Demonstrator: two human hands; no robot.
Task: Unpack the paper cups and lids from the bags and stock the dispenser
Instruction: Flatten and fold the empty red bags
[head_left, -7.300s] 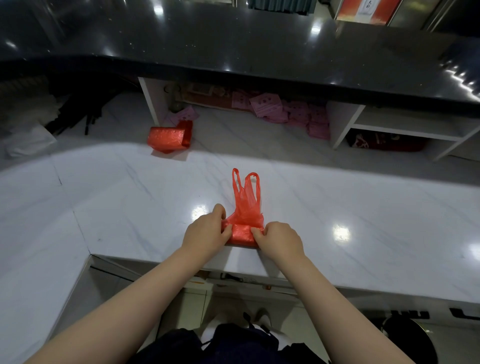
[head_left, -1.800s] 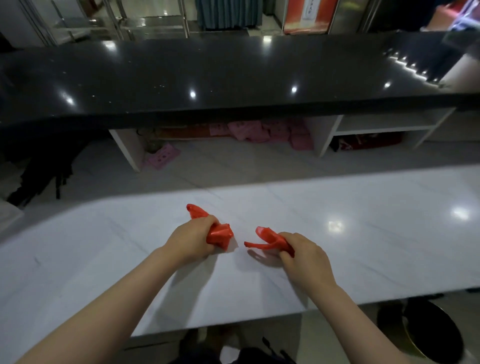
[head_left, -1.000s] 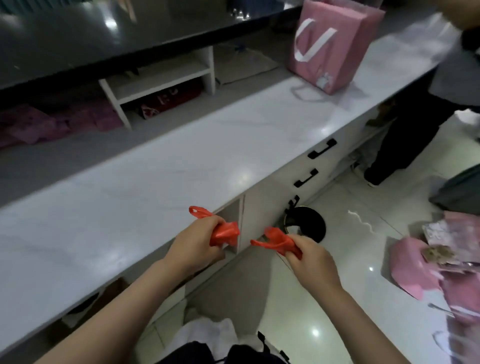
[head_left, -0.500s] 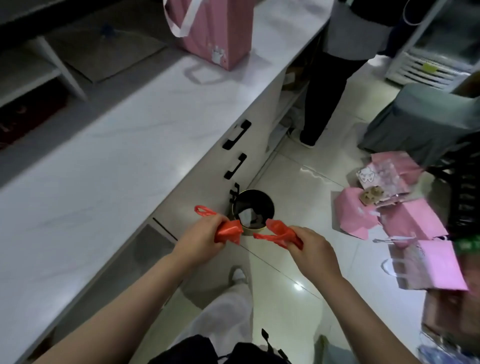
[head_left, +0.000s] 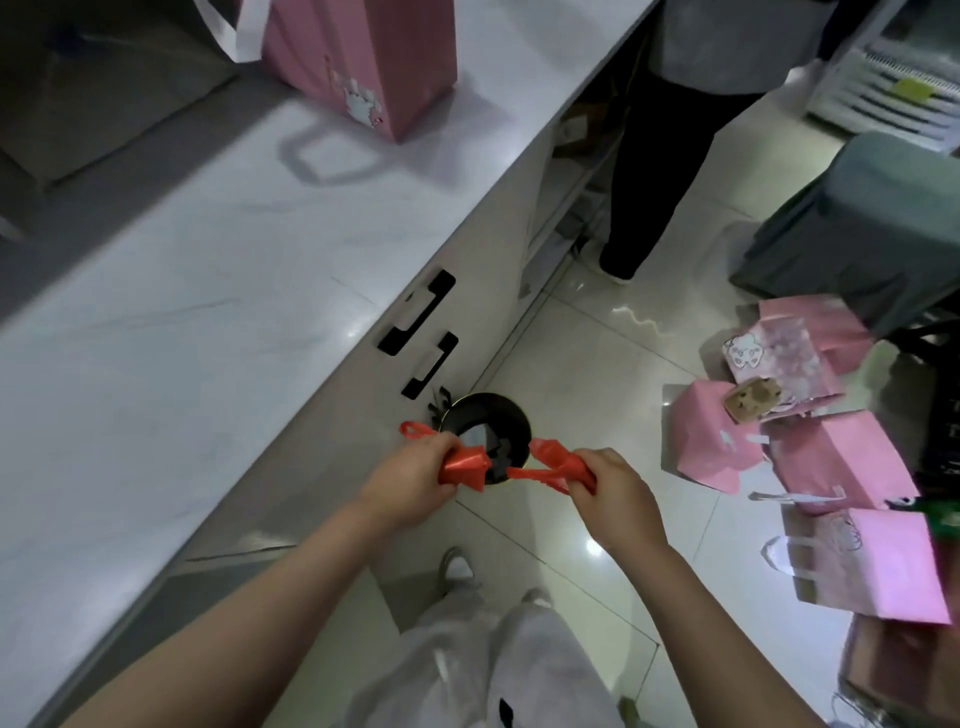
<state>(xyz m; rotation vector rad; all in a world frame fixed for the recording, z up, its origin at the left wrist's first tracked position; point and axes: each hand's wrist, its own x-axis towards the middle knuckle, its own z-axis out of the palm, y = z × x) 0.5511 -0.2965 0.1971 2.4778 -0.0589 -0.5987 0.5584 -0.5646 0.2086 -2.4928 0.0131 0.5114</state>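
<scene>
My left hand (head_left: 410, 491) grips one folded red plastic bag (head_left: 464, 465), and my right hand (head_left: 615, 499) grips a second scrunched red plastic bag (head_left: 553, 460). Both hands hover side by side over the floor, just this side of a round black bin (head_left: 491, 418) that stands against the cabinet front. No cups, lids or dispenser are in view.
A white marble counter (head_left: 171, 332) runs along the left with a pink paper bag (head_left: 363, 57) on it. Black drawer handles (head_left: 415, 312) face the aisle. Another person's legs (head_left: 654, 171) stand ahead. Several pink paper bags (head_left: 841, 457) lie on the floor at the right.
I have turned away from the counter to the right, carrying both red bags off its top. The hands now hang over the floor near the black bin.
</scene>
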